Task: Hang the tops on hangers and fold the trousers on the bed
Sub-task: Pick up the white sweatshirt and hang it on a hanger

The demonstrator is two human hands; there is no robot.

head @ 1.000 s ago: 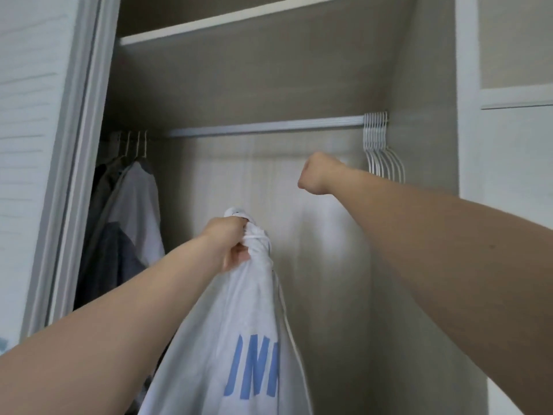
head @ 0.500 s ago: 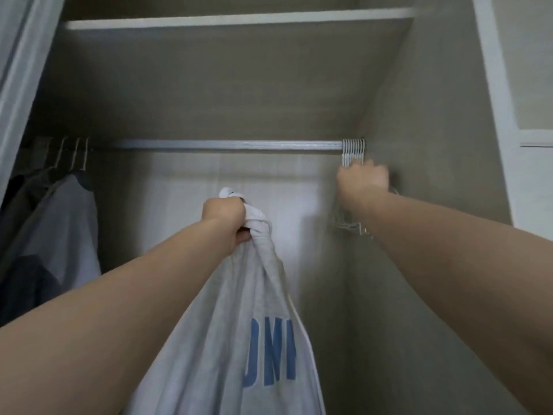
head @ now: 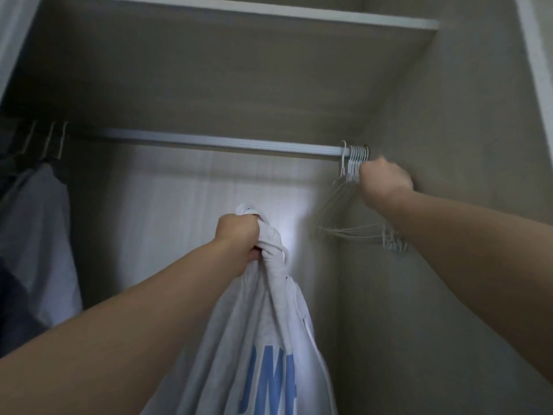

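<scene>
gripping: left hand clutched white blue-lettered fabric top, long axis vertical.
unclear: whether right hand held white wire hangers.

I am looking at a wardrobe rail that is running across the closet just under a shelf, ending at the right side wall. At the rail's right end a tight bunch of thin white hangers is hanging, hooks packed together against the wall, with one hook sitting slightly apart on the left of the bunch. At the rail's left end I am seeing three more hooks carrying clothes: a pale grey garment is hanging nearest the middle, with darker garments crowding beside it.
</scene>
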